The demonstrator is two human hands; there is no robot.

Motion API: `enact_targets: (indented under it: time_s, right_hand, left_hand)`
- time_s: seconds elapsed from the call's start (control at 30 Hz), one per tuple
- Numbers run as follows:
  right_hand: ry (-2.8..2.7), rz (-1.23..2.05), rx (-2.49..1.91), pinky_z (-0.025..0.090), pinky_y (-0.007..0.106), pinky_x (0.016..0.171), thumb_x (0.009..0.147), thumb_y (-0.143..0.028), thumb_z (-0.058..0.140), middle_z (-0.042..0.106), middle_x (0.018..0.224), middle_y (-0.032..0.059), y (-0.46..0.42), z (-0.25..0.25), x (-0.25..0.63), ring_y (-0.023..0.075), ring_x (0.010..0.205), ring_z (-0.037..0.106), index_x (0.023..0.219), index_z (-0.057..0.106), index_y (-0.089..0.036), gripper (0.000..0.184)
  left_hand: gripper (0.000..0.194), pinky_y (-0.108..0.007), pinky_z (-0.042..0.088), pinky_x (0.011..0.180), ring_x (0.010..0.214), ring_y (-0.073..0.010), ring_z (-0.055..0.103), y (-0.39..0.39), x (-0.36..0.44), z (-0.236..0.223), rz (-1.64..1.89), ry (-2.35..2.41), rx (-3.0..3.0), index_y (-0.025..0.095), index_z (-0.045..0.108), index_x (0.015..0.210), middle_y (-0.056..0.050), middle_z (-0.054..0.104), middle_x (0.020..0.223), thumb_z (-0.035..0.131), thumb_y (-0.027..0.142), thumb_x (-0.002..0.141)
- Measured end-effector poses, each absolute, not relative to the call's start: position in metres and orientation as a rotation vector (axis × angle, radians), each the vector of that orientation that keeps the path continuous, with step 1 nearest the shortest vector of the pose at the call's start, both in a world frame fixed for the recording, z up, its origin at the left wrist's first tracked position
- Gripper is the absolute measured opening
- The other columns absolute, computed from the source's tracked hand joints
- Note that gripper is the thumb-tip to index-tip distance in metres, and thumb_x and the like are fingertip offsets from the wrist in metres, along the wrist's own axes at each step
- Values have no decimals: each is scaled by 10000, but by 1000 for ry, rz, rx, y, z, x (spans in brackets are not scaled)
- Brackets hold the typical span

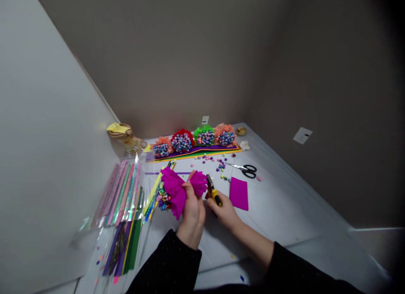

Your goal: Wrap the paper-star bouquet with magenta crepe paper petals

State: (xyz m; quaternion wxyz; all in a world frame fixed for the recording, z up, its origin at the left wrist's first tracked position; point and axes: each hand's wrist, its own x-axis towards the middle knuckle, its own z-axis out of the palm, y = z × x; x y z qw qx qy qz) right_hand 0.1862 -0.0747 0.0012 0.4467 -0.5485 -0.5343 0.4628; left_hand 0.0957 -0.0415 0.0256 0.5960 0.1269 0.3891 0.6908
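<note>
My left hand (193,211) is closed around the gathered middle of a magenta crepe-paper flower (177,190). A cluster of small multicoloured paper stars (163,198) shows at the flower's left side, and ruffled paper fans out right of my thumb. My right hand (225,211) grips pliers (214,194) with yellow and black handles. Their dark jaws point up, right beside the ruffled edge; whether they touch the paper I cannot tell. To the right of that hand a flat magenta paper piece (238,193) lies on the table.
Black-handled scissors (248,171) lie near loose paper stars (220,164). Several finished paper flowers (182,141) line the back on coloured sheets (196,152). Paper strips in clear packs (122,192) lie at left, below a basket (122,131). Walls border the table (275,209).
</note>
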Motion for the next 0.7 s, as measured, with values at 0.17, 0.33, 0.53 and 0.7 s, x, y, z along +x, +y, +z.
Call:
enact_targets:
  time_s: [0.17,0.33,0.53,0.7]
  right_hand:
    - [-1368,1147,-1309,362,247,546,760,-400,548,493,611,-30,-71,0,188,127,571,427,732,515,-192,213]
    - [-1412,1140,-1336,412,271,610,760,-390,550,553,678,-9,-68,-2,190,153,631,493,790,528,-192,201]
    - [-1461,1114,-1324,464,351,830,762,-333,537,639,954,61,-70,-4,195,218,889,586,1034,556,-180,312]
    - [-1484,1178,-1293,397,443,996,779,-389,534,599,1195,123,-75,-6,201,278,1119,544,1148,528,-168,431]
  left_hand:
    - [460,-311,385,1061,1194,-191,550,-43,97,29,1626,884,325,186,621,1180,-112,652,1198,529,501,857]
    - [470,-292,379,1058,1211,-180,536,-43,96,31,1631,876,345,189,613,1179,-116,645,1208,484,522,875]
    - [483,-302,430,994,1121,-183,594,-41,94,26,1597,908,314,187,630,1142,-123,648,1193,477,553,866]
    - [472,-295,418,1001,1110,-177,599,-41,93,28,1595,953,341,192,641,1122,-112,656,1181,474,552,867]
